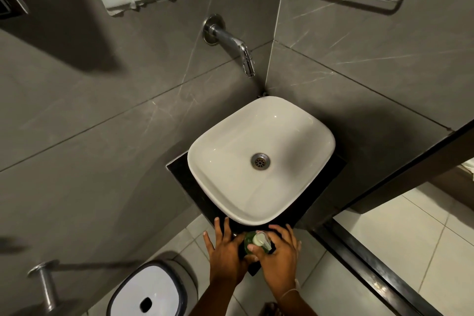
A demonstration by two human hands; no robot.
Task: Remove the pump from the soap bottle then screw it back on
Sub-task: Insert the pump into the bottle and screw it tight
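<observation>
From the head view, a green soap bottle (248, 243) stood on the near corner of the dark surface (179, 172), just in front of the white sink (230, 136). Its pale pump (260, 239) sat on top of the bottle, nozzle pointing right.

The left hand (227, 255) lay against the bottle's left side, fingers spread and reaching toward the sink's rim; whether it truly gripped the bottle could not be told. The right hand (278, 254) curled round the right side, its thumb and fingers touching the bottle just below the pump, though how firm the hold was could not be told.

A chrome tap (236, 46) stuck out from the grey tiled wall far above the sink. A white-lidded bin (148, 290) stood on the floor to the near left.
</observation>
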